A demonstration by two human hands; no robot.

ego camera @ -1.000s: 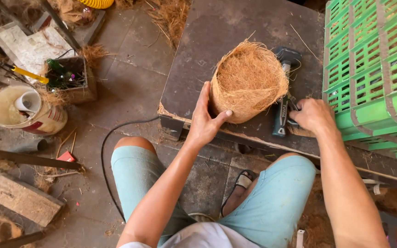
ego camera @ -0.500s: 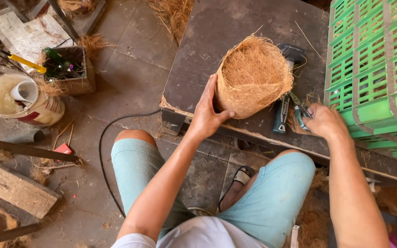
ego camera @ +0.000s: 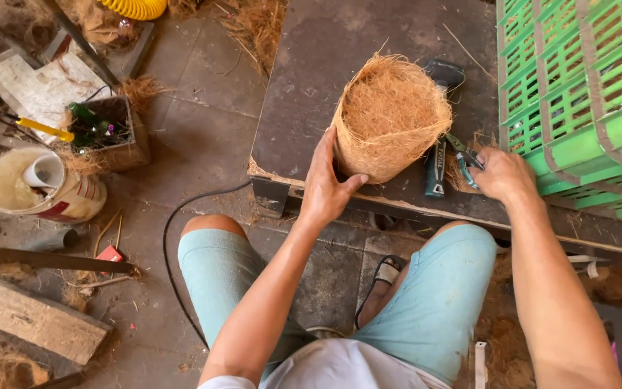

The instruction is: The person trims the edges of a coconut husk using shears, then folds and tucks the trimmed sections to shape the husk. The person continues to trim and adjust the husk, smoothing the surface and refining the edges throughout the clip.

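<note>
A: Where's the coir pot?

B: On the dark workboard, near its front edge, tipped so the open mouth faces up at the cam. Left hand cups its near-left side, thumb and fingers spread around the wall, holding it.

A: Right hand?

B: Right hand sits just right of the pot, closed on a pair of snips w/ green handles, blades pointing toward the pot's rim.

A: Risks?

B: Imo the pot's light and only braced on one side, so a push from the snips could roll it off the board's edge. Loose fibre at the rim is ragged; blades could snag and tear the wall instead of cutting clean. Left thumb is close to the pot's base, prob safe, but fingers near the rim would be in the blades' path.

A: What else is near the pot?

B: A dark-handled tool lies touching the pot's right side, between pot and snips, so it crowds the right hand. Green plastic crates stacked well right of the pot limit elbow room. Left of the pot, down on the floor: a black cable, a small box w/ bottles, a bucket w/ a white cup inside, wood offcuts.
</note>
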